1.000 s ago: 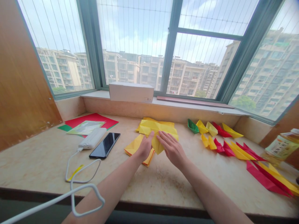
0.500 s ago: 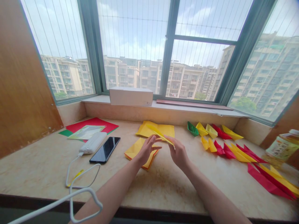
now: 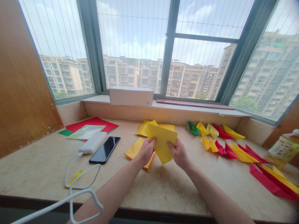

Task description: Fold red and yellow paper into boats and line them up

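Note:
A folded yellow paper sheet (image 3: 161, 141) is held up above the stone sill, tilted with one corner pointing down. My left hand (image 3: 145, 152) pinches its left edge and my right hand (image 3: 179, 153) pinches its right edge. Under my left hand lies a stack of yellow and orange paper (image 3: 135, 150). More yellow sheets (image 3: 143, 128) lie flat just behind the held one.
A black phone (image 3: 105, 149) and a white power bank (image 3: 92, 142) with a looping white cable (image 3: 82, 183) lie to the left. Red and green sheets (image 3: 93, 124) sit at far left. Several folded paper boats (image 3: 218, 141) line the right, next to a bottle (image 3: 283, 147). A white box (image 3: 131, 96) rests on the ledge.
The yellow sheet was pressed flat on the sill, then lifted edge-on. Both hands have turned it and now hold it up by its two sides, facing me.

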The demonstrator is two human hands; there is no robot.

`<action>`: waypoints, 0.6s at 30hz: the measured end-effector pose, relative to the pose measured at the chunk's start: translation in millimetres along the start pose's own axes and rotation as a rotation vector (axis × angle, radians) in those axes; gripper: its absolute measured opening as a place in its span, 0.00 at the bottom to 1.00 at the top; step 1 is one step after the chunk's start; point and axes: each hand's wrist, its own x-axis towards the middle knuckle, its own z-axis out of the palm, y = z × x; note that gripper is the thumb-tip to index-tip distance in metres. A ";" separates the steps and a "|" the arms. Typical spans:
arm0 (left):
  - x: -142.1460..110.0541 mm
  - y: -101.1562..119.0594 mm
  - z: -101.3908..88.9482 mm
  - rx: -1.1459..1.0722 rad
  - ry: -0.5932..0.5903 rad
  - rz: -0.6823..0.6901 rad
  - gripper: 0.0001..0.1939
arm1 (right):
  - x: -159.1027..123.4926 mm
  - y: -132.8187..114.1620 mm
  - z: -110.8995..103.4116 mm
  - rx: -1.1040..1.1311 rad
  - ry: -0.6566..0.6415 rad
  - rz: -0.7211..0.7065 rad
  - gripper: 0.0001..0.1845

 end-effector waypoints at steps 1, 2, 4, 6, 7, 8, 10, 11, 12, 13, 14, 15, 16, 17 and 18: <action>0.3 -1.0 0.9 -0.022 0.007 -0.001 0.18 | -1.9 2.0 1.1 -0.112 0.035 -0.049 0.17; 0.0 -1.5 1.9 -0.048 -0.001 -0.004 0.19 | -3.9 2.7 1.6 -0.222 0.058 -0.105 0.17; -1.8 -1.0 3.8 -0.109 -0.048 -0.034 0.22 | -7.4 0.5 0.9 -0.411 0.054 -0.244 0.18; -5.0 0.6 4.6 -0.147 -0.125 -0.082 0.26 | -9.9 -4.7 -1.5 -0.547 -0.008 -0.403 0.22; -6.7 1.7 4.4 -0.149 -0.162 -0.095 0.28 | -10.8 -7.5 -2.8 -0.597 -0.042 -0.474 0.24; -8.4 2.8 4.0 -0.139 -0.189 -0.099 0.30 | -11.6 -9.7 -3.9 -0.640 -0.072 -0.529 0.26; -11.0 5.1 2.6 -0.089 -0.203 -0.084 0.29 | -13.2 -11.6 -4.3 -0.693 -0.116 -0.591 0.29; -11.9 6.3 2.0 -0.055 -0.193 -0.079 0.28 | -14.1 -11.2 -3.5 -0.702 -0.131 -0.598 0.30; -12.5 7.4 1.6 -0.020 -0.175 -0.077 0.27 | -15.1 -10.0 -2.1 -0.701 -0.138 -0.595 0.31; -12.8 8.4 1.3 0.013 -0.154 -0.077 0.26 | -16.1 -8.5 -0.1 -0.692 -0.141 -0.583 0.32; -12.7 9.4 1.2 0.035 -0.133 -0.074 0.26 | -16.9 -6.7 2.1 -0.676 -0.137 -0.562 0.32; -12.4 10.4 1.1 0.046 -0.113 -0.067 0.25 | -17.6 -5.2 4.5 -0.652 -0.124 -0.531 0.31; -11.9 11.3 1.1 0.046 -0.096 -0.058 0.25 | -17.9 -4.0 6.6 -0.620 -0.103 -0.487 0.31; -11.4 12.2 1.1 0.038 -0.085 -0.049 0.25 | -17.6 -3.3 8.5 -0.579 -0.073 -0.433 0.31; -10.8 13.2 1.1 0.025 -0.084 -0.043 0.24 | -16.9 -3.2 9.9 -0.531 -0.029 -0.376 0.31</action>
